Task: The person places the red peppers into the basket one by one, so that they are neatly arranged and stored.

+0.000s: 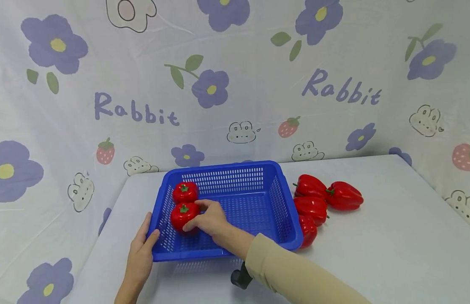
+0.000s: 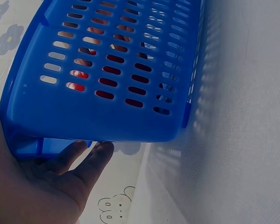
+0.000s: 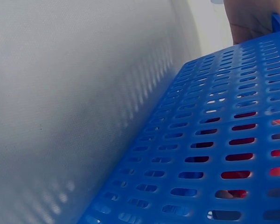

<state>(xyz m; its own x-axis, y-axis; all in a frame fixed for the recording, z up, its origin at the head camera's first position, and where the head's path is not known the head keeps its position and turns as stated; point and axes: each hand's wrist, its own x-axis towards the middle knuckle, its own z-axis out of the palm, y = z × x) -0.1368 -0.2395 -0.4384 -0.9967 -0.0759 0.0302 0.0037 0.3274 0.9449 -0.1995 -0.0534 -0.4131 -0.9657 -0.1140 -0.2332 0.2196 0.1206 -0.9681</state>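
Note:
A blue slotted plastic basket (image 1: pixel 240 207) sits on the white table. Inside, along its left side, two glossy red bell peppers stand stem up, a rear one (image 1: pixel 185 192) and a front one (image 1: pixel 181 216). My right hand (image 1: pixel 210 217) reaches over the near rim and grips the front bell pepper between thumb and fingers. At the basket's left rim, my left hand (image 1: pixel 141 251) holds on with the thumb over the edge and the fingers outside. The left wrist view shows fingers (image 2: pixel 95 163) at the rim; red shows through the slots.
Several red bell peppers (image 1: pixel 345 196) lie to the right of the basket, some close against its wall. A small black object (image 1: pixel 240 277) shows under my right sleeve (image 1: pixel 292 270). Behind the table hangs a printed curtain (image 1: pixel 257 97).

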